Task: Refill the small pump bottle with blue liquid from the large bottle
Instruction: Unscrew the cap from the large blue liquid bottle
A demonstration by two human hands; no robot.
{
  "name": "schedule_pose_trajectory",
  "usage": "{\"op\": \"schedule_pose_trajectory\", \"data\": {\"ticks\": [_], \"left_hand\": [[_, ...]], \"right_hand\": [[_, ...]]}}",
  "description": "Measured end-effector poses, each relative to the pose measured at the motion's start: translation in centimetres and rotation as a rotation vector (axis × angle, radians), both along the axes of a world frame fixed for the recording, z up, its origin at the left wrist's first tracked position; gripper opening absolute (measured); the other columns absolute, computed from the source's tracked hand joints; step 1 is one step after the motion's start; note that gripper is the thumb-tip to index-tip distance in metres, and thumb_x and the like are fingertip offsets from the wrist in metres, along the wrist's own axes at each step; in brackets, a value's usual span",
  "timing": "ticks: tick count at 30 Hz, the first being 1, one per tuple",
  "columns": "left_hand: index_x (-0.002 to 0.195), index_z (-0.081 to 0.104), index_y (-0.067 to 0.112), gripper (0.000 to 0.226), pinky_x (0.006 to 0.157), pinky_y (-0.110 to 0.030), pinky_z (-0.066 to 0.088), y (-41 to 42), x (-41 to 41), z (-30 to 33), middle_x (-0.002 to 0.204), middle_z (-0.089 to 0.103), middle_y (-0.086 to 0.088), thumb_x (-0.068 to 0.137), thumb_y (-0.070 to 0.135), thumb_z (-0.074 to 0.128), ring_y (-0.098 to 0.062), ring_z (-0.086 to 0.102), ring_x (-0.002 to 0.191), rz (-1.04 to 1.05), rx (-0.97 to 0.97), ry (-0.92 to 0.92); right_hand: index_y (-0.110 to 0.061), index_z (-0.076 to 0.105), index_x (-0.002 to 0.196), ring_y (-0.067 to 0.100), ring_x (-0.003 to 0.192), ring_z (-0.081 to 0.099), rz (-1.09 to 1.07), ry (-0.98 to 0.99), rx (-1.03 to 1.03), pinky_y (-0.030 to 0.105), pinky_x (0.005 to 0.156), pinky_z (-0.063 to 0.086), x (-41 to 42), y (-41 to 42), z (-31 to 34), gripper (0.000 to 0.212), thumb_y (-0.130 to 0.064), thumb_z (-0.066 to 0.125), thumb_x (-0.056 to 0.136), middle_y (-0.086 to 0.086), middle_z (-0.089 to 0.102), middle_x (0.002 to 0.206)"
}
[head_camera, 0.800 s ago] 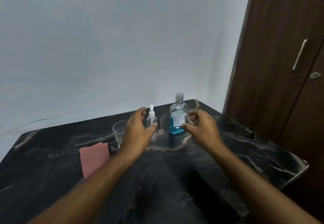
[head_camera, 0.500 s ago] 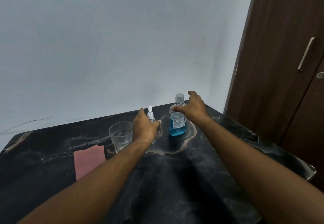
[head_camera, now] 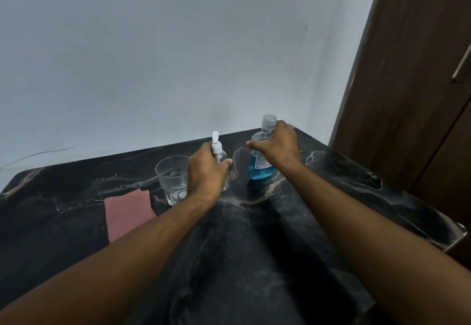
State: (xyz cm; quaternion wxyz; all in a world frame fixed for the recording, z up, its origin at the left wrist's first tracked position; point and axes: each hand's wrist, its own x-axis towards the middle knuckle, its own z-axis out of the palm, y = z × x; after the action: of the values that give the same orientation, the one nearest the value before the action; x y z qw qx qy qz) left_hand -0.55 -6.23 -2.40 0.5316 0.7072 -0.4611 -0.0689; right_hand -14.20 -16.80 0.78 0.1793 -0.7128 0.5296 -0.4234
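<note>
The small pump bottle (head_camera: 219,155) is gripped upright by the left hand (head_camera: 206,172), just right of the glass (head_camera: 173,179). Further right, the upright large bottle (head_camera: 261,161) is clasped by the right hand (head_camera: 276,144); its label is unreadable.

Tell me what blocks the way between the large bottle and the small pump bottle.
Nothing visible does: only bare table lies between the large bottle and the small pump bottle. The glass stands on the far side. Both caps remain on.
</note>
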Motion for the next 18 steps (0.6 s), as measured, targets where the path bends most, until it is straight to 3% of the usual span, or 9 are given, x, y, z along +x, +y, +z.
{"op": "schedule_pose_trajectory", "data": {"ticks": [5, 8, 12, 18], "left_hand": [[0.115, 0.068, 0.017, 0.05, 0.064, -0.001, 0.046, 4.5, 0.7, -0.1, 0.08, 0.066, 0.018, 0.072, 0.021, 0.092, 0.013, 0.064, 0.072, -0.124, -0.031, -0.029], [0.128, 0.064, 0.017, 0.069, 0.076, -0.012, 0.056, 7.4, 0.6, -0.1, 0.091, 0.073, 0.012, 0.067, 0.019, 0.094, 0.002, 0.069, 0.084, -0.182, -0.01, 0.056], [0.136, 0.059, 0.019, 0.079, 0.085, -0.02, 0.058, 11.0, 0.2, -0.3, 0.102, 0.076, 0.006, 0.065, 0.019, 0.095, -0.006, 0.073, 0.095, -0.207, 0.004, 0.057], [0.143, 0.053, 0.027, 0.086, 0.074, 0.001, 0.048, 14.1, 0.0, -0.8, 0.101, 0.071, 0.017, 0.067, 0.018, 0.093, 0.006, 0.067, 0.094, -0.218, 0.026, 0.063]], "right_hand": [[-0.015, 0.064, 0.095, 0.008, 0.074, 0.063, 0.049, 0.097, -0.032, 0.018, 0.055, 0.044, -1.9, 4.3, 0.8, 0.051, -0.049, 0.089, 0.065, 0.0, 0.066, 0.094], [-0.018, 0.063, 0.104, 0.014, 0.086, 0.065, 0.069, 0.127, -0.024, 0.03, 0.071, 0.058, -2.6, 8.1, 0.9, 0.058, -0.055, 0.087, 0.065, 0.0, 0.065, 0.102], [-0.018, 0.063, 0.11, 0.016, 0.094, 0.065, 0.082, 0.107, -0.006, 0.029, 0.073, 0.055, -3.0, 13.0, 0.4, 0.067, -0.06, 0.085, 0.063, 0.0, 0.068, 0.107], [-0.016, 0.059, 0.121, 0.019, 0.11, 0.059, 0.06, 0.112, -0.015, 0.041, 0.09, 0.057, -2.9, 17.4, -0.9, 0.078, -0.065, 0.082, 0.064, 0.002, 0.062, 0.116]]}}
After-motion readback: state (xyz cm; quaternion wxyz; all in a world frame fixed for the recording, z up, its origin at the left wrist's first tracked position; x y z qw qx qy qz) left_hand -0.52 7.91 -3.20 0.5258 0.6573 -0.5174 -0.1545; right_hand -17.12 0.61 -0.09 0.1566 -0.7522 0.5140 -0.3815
